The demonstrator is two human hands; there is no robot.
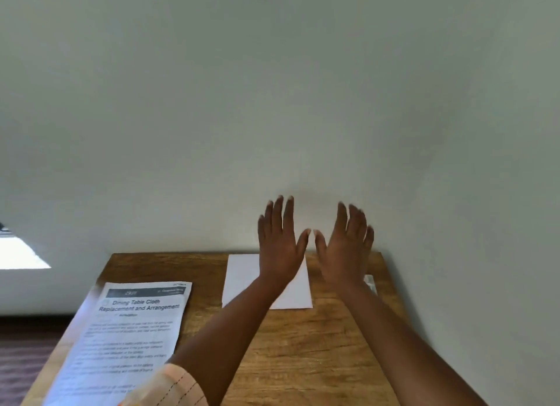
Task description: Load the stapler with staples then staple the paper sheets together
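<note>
Looking down through the head view, the only camera there was, both hands were raised above the far end of the wooden bench (303, 360), backs toward the lens: the left hand (280, 242) and the right hand (345, 248) each had their fingers straight and spread, thumbs nearly meeting, and neither held or touched anything. Beneath and between them lay the blank paper sheets (242, 278), a white stack flat on the bench near the wall, partly hidden by the left forearm. Just beside the right wrist, at the bench's right edge, a small pale object (370, 282) showed (possibly a strip or box of staples, too blurred and too much covered to say). No stapler could be made out anywhere in the frame; it may have been hidden by the arms or out of view. A printed page (133, 339) headed "Dining Table Cloth Replacement and Arrangement" lay at the near left, overhanging the bench edge. By judgement, the sheets would be light, limp and slick on the wood, so they should be squared first and pinched at a corner, with one palm pressing them flat; staples would be brittle in a strip and best lifted by the long sides. Neither loading nor stapling appeared done.
</note>
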